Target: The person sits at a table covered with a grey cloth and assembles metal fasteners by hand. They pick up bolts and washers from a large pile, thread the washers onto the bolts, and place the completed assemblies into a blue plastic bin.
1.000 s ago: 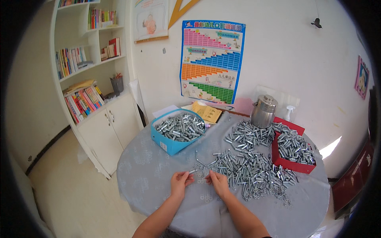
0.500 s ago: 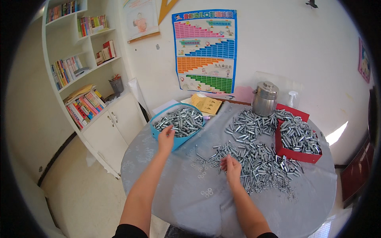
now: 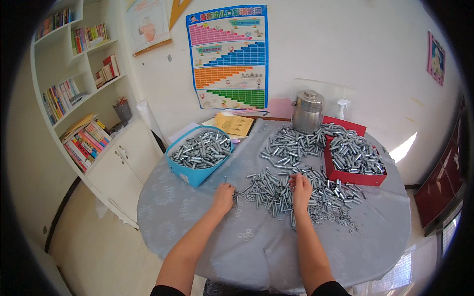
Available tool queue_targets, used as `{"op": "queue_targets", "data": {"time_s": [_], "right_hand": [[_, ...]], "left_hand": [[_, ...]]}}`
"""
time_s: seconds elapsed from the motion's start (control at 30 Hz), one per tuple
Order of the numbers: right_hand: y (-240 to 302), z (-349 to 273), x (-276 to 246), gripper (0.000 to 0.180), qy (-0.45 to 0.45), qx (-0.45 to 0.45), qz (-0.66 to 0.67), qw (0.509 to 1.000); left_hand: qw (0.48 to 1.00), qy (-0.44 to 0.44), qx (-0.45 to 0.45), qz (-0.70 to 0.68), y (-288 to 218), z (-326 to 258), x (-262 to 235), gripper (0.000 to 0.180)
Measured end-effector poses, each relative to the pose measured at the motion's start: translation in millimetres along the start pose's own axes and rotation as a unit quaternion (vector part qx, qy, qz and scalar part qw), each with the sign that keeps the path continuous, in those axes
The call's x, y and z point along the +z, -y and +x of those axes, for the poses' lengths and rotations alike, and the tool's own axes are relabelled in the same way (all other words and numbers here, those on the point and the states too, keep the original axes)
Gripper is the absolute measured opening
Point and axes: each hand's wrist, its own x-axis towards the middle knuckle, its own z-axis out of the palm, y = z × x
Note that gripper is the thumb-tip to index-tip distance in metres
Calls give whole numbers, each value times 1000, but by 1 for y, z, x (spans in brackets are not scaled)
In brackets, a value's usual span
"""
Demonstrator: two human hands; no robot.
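Observation:
My left hand (image 3: 224, 198) rests at the left edge of the loose pile, its fingers closed round the lower part of a single bolt (image 3: 226, 178) whose end shows above them. Over the middle of the pile of silver bolts (image 3: 269, 192) is my right hand (image 3: 301, 191), fingertips pinched together; what they hold, if anything, is too small to make out. Small nuts and washers (image 3: 326, 214) lie at the pile's near side. Beyond my left hand stands a blue box (image 3: 193, 176) heaped with bolts (image 3: 205, 148).
At the right, a red box (image 3: 353, 177) is full of metal pieces. Behind the pile stand a steel pot (image 3: 308, 113) and a white spray bottle (image 3: 341, 108). Yellow paper (image 3: 232, 124) lies behind the blue box. Several loose washers (image 3: 245, 234) lie on the grey tablecloth (image 3: 222, 261).
My left hand has come away from the blue box, down to the bolt at the pile's left edge. My right hand has moved farther over the pile. The whole view has shifted.

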Motion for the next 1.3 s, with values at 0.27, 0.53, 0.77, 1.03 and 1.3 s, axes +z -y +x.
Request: {"op": "queue_targets", "data": {"time_s": [0.27, 0.53, 0.77, 1.03, 1.3], "right_hand": [[-5, -22, 6, 19, 130, -215, -497, 830], [-6, -28, 16, 16, 124, -249, -519, 808], [-10, -53, 51, 17, 257, 33, -142, 955], [-12, -97, 77, 31, 343, 197, 174, 902], [-15, -103, 75, 28, 417, 161, 83, 891]], "left_hand": [[1000, -24, -3, -9, -11, -8, -24, 11], [896, -136, -209, -368, -37, -78, -41, 9], [775, -119, -304, -542, -59, -101, -45, 11], [757, -80, -295, -577, -49, -103, -45, 13], [727, -54, -327, -602, -53, -100, -51, 15]]}}
